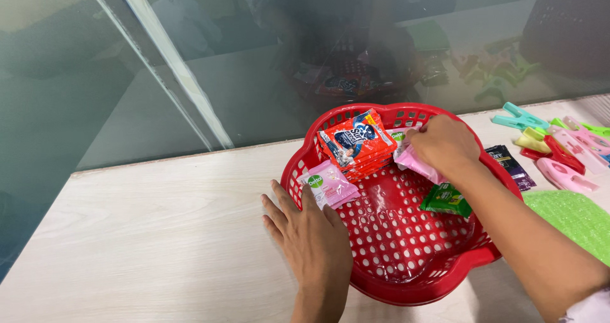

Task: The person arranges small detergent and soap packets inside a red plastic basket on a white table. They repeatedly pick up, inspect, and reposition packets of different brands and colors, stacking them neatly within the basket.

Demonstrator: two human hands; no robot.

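Right now your right hand (443, 146) has its grip closed on a pink sachet (414, 162) inside the red basket (406, 285); the sachet's long axis slants from upper left down to lower right. Your left hand (311, 237) lies flat and open, holding nothing, against the basket's near-left rim on the counter (159, 234).

A pale wooden table (146, 234) is running up to a glass pane (95, 75) that is reflecting the scene. At the right, plastic clothes pegs (562, 148) in teal, yellow, red and pink are lying in a loose heap on the table. A dark sachet (511, 165) is lying between the pegs and the red rim beside them. A green bumpy mat (575, 218) is sitting just below the pegs, at the table's right edge.
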